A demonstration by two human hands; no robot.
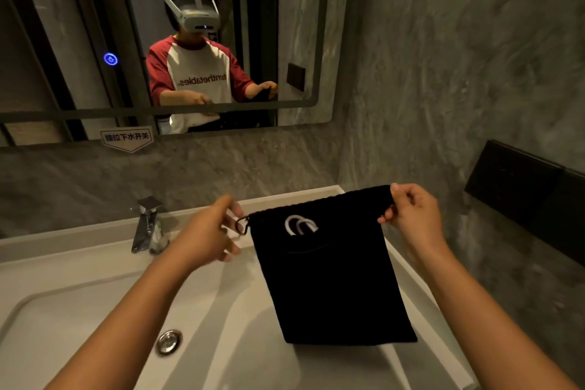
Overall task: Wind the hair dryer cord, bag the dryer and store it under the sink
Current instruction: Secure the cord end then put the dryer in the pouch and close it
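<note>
Bag look: a black cloth drawstring bag (329,279), flat and limp, with a small white arch-shaped logo (300,225) near its top left corner; a faint crease runs across it just below the logo.
Bag axis: its long side hangs downward and slightly to the right; the gathered mouth is the top edge, tilted so its right end is higher and farther.
Bag place: held in the air over the right part of the white sink (95,310), its lower edge close over the basin's right rim.
Drawstring: a thin dark cord loop (242,225) sticks out at the top left corner.
Left hand: the left hand (212,233) pinches that loop between thumb and fingers, the other fingers loosely spread.
Right hand: the right hand (411,215) grips the top right corner, fingers curled over the hem.
Surroundings: a chrome faucet (147,225) stands far left of the bag; the round drain (169,341) lies near left of it; a mirror (63,41) hangs above on the grey wall.
</note>
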